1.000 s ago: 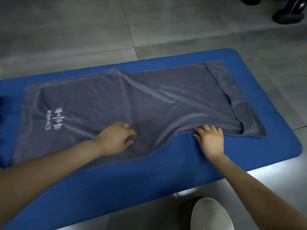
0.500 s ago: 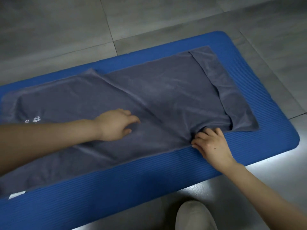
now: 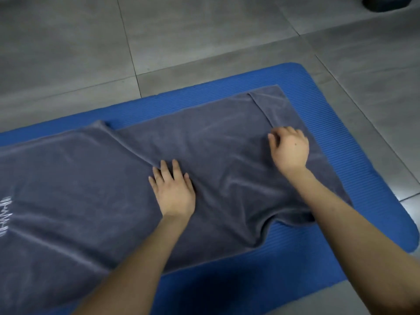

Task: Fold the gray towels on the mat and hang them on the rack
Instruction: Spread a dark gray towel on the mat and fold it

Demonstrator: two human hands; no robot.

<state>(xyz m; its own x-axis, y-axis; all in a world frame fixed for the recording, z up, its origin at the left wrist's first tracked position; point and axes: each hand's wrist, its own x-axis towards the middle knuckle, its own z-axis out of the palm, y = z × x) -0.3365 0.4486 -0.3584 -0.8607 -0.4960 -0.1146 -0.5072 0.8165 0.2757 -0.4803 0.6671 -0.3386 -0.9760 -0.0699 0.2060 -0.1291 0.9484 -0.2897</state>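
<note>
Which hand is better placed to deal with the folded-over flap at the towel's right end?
Right. The right hand sits with curled fingers at the edge of the flap; the left hand lies flat on the middle of the gray towel, farther off.

A plain indoor room is showing: gray floor tiles (image 3: 204,30) are surrounding a blue mat (image 3: 284,264).

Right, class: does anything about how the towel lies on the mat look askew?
Yes. The gray towel is not flat on the blue mat: a diagonal ridge runs up-left from the left hand, and its near edge buckles inward towards the right end.
</note>
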